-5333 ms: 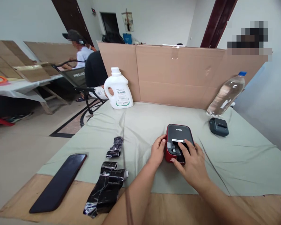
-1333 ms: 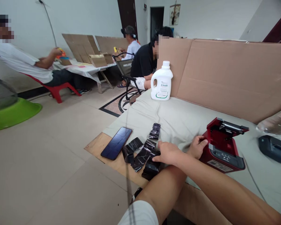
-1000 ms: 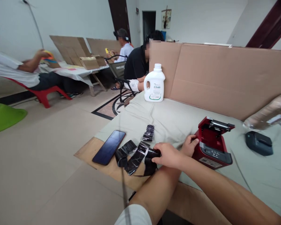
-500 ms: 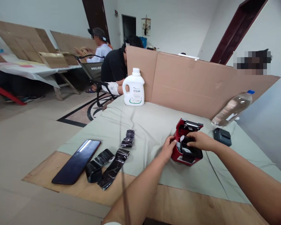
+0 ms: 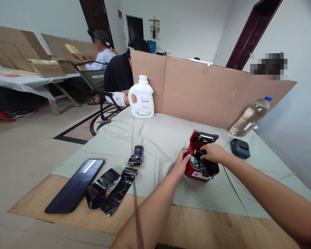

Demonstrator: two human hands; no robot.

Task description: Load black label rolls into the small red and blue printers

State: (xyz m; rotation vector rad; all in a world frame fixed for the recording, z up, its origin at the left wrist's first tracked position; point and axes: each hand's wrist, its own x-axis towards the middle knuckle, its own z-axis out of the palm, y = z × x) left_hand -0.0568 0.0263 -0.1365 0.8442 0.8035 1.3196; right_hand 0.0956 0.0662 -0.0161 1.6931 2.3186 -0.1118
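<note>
A small red label printer stands on the cloth-covered table, its lid raised at the back. My left hand grips the printer's left side, fingers closed against the casing. Within the open compartment, my right hand holds a black label roll between thumb and fingers. A loose black strip hangs over the printer's front edge below that hand. The right fingertips are partly hidden by the roll and compartment.
Left of the printer lie black label rolls, a smaller roll and a dark smartphone. A white jug, a cardboard screen, a tilted water bottle and a dark grey device stand behind. People sit beyond.
The roll in my right hand has turned, its white end less visible. The hanging strip has shifted right, baring more of the printer's front label. The whole view has moved slightly.
</note>
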